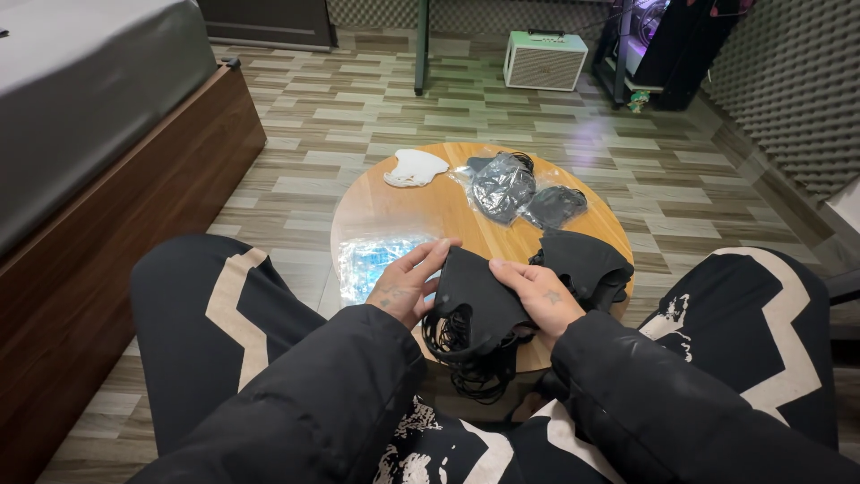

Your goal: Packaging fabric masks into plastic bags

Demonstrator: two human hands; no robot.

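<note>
Gripping the stack of black face masks (479, 300) from both sides: left hand (405, 285) palm inward, fingers curled; right hand (540, 294) thumb on top. Hanging over the round table (403, 211) near edge, ear loops (466, 354) dangling downward, long axis running left-right. Lying beyond: bagged masks (502, 185), white mask (414, 168).

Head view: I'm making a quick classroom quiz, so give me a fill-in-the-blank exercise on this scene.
1. Both hands, left hand and right hand, hold a stack of ____ face masks.
2. The table has a ____ wooden top.
3. The lone mask at the table's far edge is ____.

Missing words: black; round; white
</note>
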